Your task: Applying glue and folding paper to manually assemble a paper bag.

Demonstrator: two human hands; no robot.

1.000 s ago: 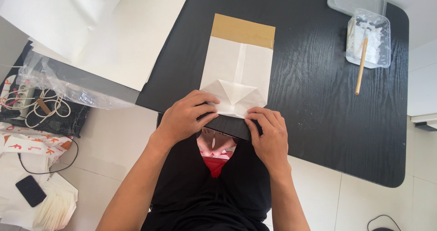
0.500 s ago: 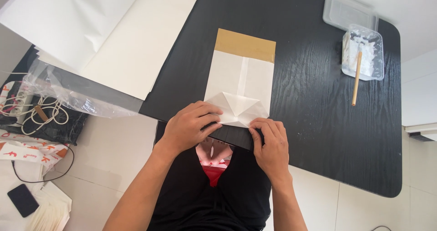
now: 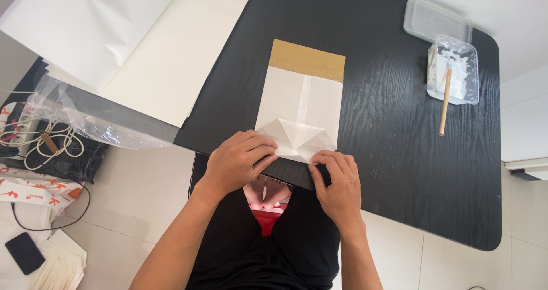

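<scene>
Paper bag (image 3: 301, 104), white with a brown top band, lies flat on the black table (image 3: 388, 153), its folded end at the near edge. Left hand (image 3: 237, 161) and right hand (image 3: 338, 182) press flat-fingered on those folds, grasping nothing. Light and easily creased, it looks best held at the folded corners.

Black wood-grain tabletop (image 3: 399, 170) w/ rounded corners fills the centre & right, lit by soft, even daylight. Below & left of it, a floor of pale square tiles (image 3: 142, 193) w/ thin grout lines. Large white paper sheets (image 3: 131, 44) overlap the tabletop's left edge, crumpled clear plastic sheet (image 3: 85, 121) just under them. On the floor at left: coiled cream cord (image 3: 40, 141) on a dark bag, a black phone (image 3: 24, 253) by a stack of white paper. White surface past the far right edge.
</scene>
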